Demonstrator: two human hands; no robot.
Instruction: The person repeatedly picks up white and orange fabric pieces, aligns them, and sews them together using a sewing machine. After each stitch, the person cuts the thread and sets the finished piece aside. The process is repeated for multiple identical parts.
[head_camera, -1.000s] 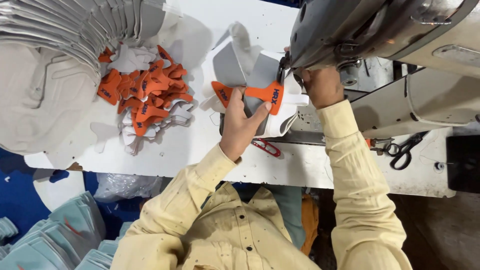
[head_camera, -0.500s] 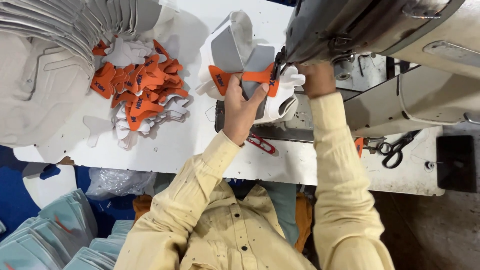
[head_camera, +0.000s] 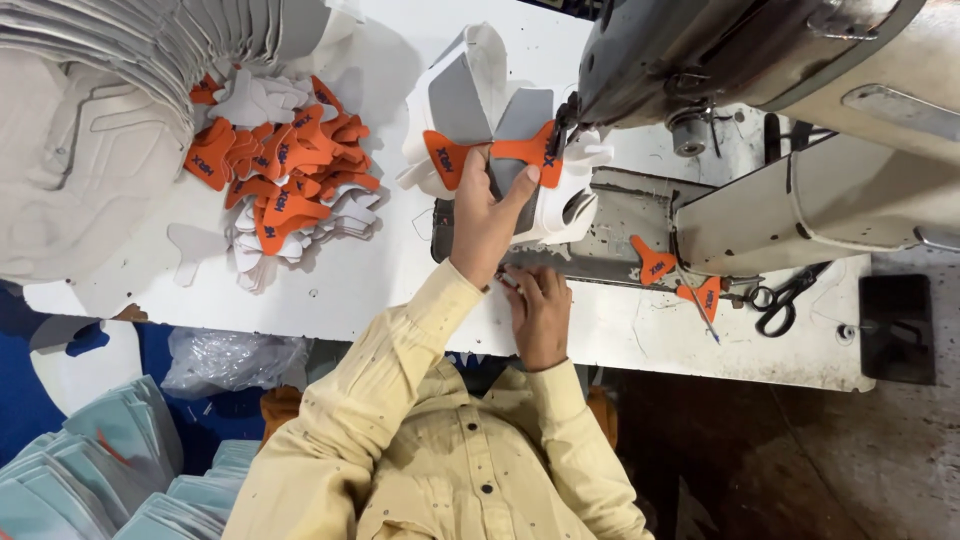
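Orange piece (head_camera: 495, 152): lies across the grey and white shoe part (head_camera: 470, 100), at the needle end of the sewing machine (head_camera: 720, 50).
Left hand (head_camera: 487, 215): pinches the orange piece and the shoe part under it, thumb on top.
Right hand (head_camera: 540, 310): rests at the table (head_camera: 400, 290) edge, fingers curled on a small tool; grip unclear.
Pile of orange pieces (head_camera: 285, 170): on the table, well apart, left.
Scissors (head_camera: 785, 295): near the machine base.
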